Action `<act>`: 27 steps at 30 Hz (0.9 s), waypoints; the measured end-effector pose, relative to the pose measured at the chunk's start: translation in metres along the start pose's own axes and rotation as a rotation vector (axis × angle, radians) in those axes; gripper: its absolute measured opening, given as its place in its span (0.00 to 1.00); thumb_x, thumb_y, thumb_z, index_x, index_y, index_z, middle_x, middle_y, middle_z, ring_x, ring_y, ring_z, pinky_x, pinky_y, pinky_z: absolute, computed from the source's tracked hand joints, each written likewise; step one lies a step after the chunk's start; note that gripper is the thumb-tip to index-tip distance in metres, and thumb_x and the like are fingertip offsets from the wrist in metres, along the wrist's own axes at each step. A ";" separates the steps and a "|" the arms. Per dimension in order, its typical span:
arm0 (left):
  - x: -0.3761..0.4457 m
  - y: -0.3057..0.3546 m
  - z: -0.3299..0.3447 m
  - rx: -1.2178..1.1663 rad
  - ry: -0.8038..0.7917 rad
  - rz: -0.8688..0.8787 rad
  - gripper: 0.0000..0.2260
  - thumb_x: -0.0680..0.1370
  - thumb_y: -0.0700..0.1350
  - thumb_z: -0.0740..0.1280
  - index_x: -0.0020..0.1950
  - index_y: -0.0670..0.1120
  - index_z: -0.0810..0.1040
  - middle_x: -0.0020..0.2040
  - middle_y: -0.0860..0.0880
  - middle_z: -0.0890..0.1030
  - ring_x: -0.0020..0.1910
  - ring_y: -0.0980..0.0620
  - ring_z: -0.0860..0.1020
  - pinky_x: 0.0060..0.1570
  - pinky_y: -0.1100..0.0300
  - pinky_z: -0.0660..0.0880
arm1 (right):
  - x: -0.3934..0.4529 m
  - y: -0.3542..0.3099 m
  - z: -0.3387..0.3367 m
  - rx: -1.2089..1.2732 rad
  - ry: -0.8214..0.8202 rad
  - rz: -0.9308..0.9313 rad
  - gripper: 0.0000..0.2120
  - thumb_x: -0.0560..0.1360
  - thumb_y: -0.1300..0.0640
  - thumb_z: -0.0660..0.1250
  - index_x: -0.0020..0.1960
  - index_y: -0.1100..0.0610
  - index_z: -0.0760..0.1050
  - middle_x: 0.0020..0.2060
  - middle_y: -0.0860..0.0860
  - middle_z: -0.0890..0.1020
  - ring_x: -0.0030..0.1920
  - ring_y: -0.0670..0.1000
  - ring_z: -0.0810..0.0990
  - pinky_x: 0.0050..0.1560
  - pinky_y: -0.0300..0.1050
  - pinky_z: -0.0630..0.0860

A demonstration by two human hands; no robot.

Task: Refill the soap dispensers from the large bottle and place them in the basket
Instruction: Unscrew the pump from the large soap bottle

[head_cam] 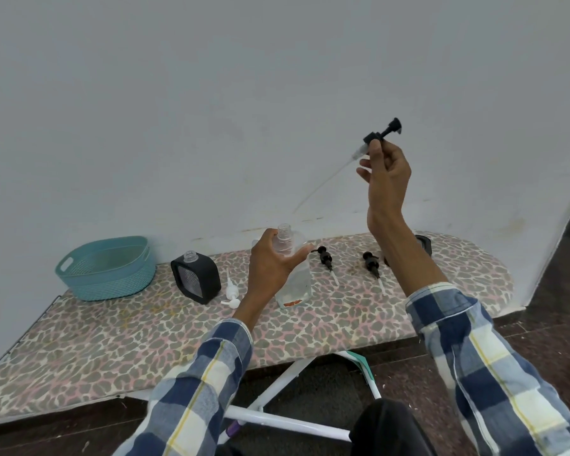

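My left hand (272, 261) grips a clear plastic bottle (293, 284) with an open neck, standing upright on the ironing board (310, 327). My right hand (384, 172) is raised high and pinches a black pump head (380, 134); its long clear tube slants down toward the bottle's mouth. A black square dispenser (195, 277) with an open clear neck stands left of the bottle. The teal basket (107, 267) sits at the board's far left with nothing visible inside.
A white pump (231, 289) lies between the black dispenser and the bottle. Two black pumps (325, 259) (372, 264) lie on the board to the right. A dark object (423, 243) sits behind my right forearm. The wall is close behind the board.
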State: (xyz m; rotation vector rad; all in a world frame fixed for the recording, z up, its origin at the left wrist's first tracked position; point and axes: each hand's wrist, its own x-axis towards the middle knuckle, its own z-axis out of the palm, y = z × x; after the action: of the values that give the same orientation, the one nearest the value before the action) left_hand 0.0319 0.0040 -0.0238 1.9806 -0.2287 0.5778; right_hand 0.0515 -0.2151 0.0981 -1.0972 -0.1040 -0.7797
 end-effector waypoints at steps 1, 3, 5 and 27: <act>0.000 0.000 0.000 -0.005 -0.002 0.000 0.27 0.70 0.65 0.81 0.60 0.51 0.80 0.53 0.57 0.85 0.52 0.59 0.83 0.51 0.60 0.80 | 0.005 0.003 -0.006 -0.004 0.020 0.017 0.15 0.85 0.52 0.68 0.64 0.63 0.80 0.50 0.54 0.83 0.44 0.45 0.82 0.49 0.42 0.82; 0.000 0.001 -0.001 -0.005 -0.002 0.008 0.27 0.70 0.64 0.81 0.60 0.50 0.80 0.53 0.57 0.85 0.51 0.59 0.83 0.50 0.60 0.80 | 0.013 0.014 -0.018 -0.022 0.058 0.060 0.16 0.86 0.51 0.68 0.64 0.64 0.80 0.50 0.54 0.82 0.44 0.45 0.82 0.48 0.41 0.82; 0.000 0.001 0.000 0.009 0.005 0.018 0.27 0.70 0.64 0.81 0.59 0.50 0.80 0.52 0.56 0.85 0.49 0.59 0.84 0.48 0.60 0.80 | 0.018 0.030 -0.031 -0.074 0.092 0.117 0.19 0.85 0.49 0.67 0.64 0.65 0.79 0.49 0.54 0.82 0.43 0.46 0.82 0.46 0.40 0.81; 0.000 0.000 0.002 -0.013 0.011 0.005 0.22 0.71 0.60 0.83 0.55 0.49 0.81 0.49 0.55 0.85 0.47 0.56 0.84 0.48 0.52 0.82 | 0.007 0.160 -0.074 -1.283 -0.383 0.341 0.14 0.81 0.52 0.70 0.44 0.61 0.74 0.34 0.52 0.76 0.41 0.58 0.79 0.40 0.46 0.72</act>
State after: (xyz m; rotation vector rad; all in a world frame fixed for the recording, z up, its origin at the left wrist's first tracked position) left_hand 0.0328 0.0021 -0.0251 1.9641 -0.2301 0.5893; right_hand 0.1328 -0.2436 -0.0554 -2.3958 0.3077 -0.2438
